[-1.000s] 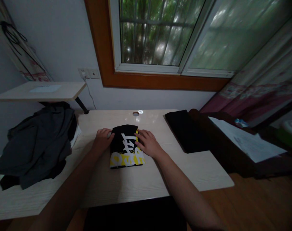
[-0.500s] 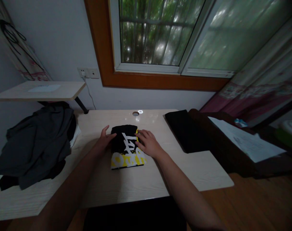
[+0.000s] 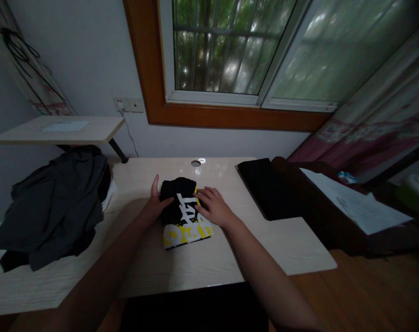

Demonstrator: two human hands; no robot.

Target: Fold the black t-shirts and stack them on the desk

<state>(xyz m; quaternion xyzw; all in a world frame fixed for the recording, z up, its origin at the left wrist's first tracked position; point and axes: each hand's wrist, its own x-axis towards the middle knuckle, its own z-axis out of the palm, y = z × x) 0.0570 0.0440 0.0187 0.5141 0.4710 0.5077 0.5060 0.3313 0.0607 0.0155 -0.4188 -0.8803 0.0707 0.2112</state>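
A black T-shirt (image 3: 174,207) with white lettering and a yellow band lies folded into a compact block on the pale wooden desk (image 3: 181,272). At its left edge is my left hand (image 3: 155,204), thumb resting on the fabric and a finger stretched out away from me. My right hand (image 3: 214,206) lies over the right edge, fingers spread and touching the printed front. Both hands look open, although the undersides of the fingers are hidden. The shirt sits slightly turned, its near edge rising toward the right.
A heap of dark grey and black clothes (image 3: 60,203) lies at the left, under a raised shelf (image 3: 102,131). Another folded black garment (image 3: 264,189) rests on the right of the desk. Beyond it is a sheet of paper (image 3: 354,203) on a dark surface. A window (image 3: 230,55) is behind.
The shirt has turned a little, its near edge now slanting and its near left corner closer to me. My left hand has shifted slightly right, its thumb further over the fabric.
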